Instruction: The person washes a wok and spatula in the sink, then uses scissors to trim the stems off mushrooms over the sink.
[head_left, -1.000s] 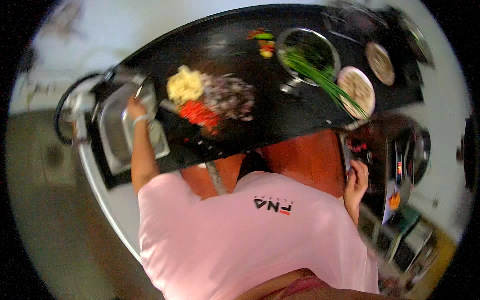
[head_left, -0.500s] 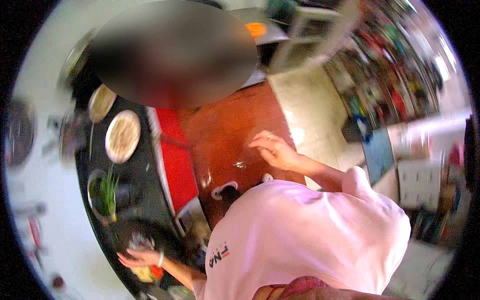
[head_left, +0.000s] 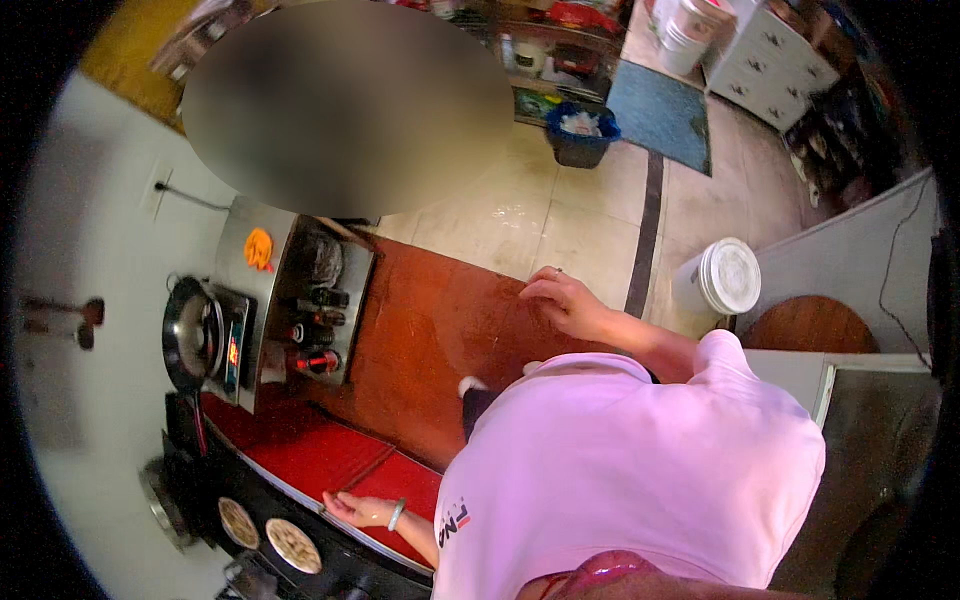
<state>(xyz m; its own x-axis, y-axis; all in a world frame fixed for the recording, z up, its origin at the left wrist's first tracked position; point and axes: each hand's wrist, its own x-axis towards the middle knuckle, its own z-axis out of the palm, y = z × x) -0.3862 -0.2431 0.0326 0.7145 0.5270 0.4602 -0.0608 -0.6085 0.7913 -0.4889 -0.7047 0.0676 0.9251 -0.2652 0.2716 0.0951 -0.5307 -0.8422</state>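
Observation:
My left hand, with a pale bracelet at its wrist, hangs by the edge of the black counter above the red cabinet front. Its fingers are loosely bent and apart, and I see nothing in them. Over the reddish-brown floor, in front of my pink shirt, is my right hand. A ring shows on one of its relaxed, open fingers; it touches nothing. Two plates of pale food, one nearer and one farther, rest on the counter near my left hand.
A dark frying pan sits on a cooker with a lit display. Bottles stand on a shelf under the metal table, which bears an orange item. A white lidded bucket and blue-lined bin stand on the floor.
My view has swung left, bringing the pan, cooker and metal table into sight. The left hand has moved from over the counter to its edge. My right hand stays raised ahead of me.

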